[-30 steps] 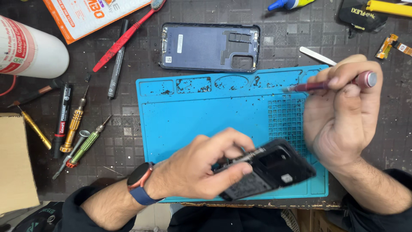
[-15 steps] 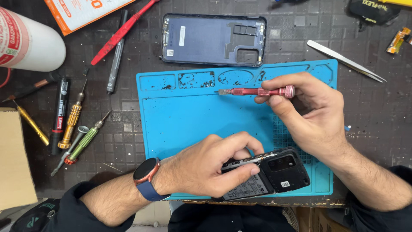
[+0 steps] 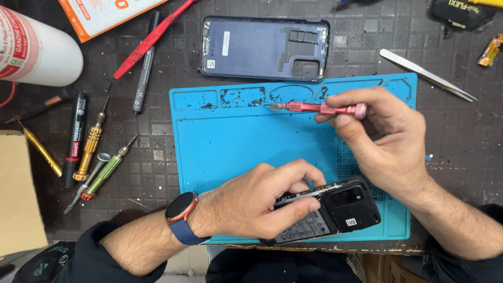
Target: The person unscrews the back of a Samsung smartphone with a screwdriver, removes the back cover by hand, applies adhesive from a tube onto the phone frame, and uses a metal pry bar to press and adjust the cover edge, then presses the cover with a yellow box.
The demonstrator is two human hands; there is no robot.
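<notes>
Blue mat [image 3: 225,141] under both hands: left hand [image 3: 257,202] clamps the opened phone [image 3: 335,212] at its near edge, right hand [image 3: 385,141] pinches a pink screwdriver [image 3: 314,108] above it, tip at the mat's trays.

Opened phone [image 3: 335,212]: left half hidden under left hand [image 3: 257,202]. White canister [image 3: 34,50] and cardboard box [image 3: 18,194] cut off at tabletop's left edge.

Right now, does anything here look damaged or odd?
Yes: the phone under the left hand is open, its insides bare. Its back cover lies apart above the blue mat, which is speckled with dark marks.
</notes>
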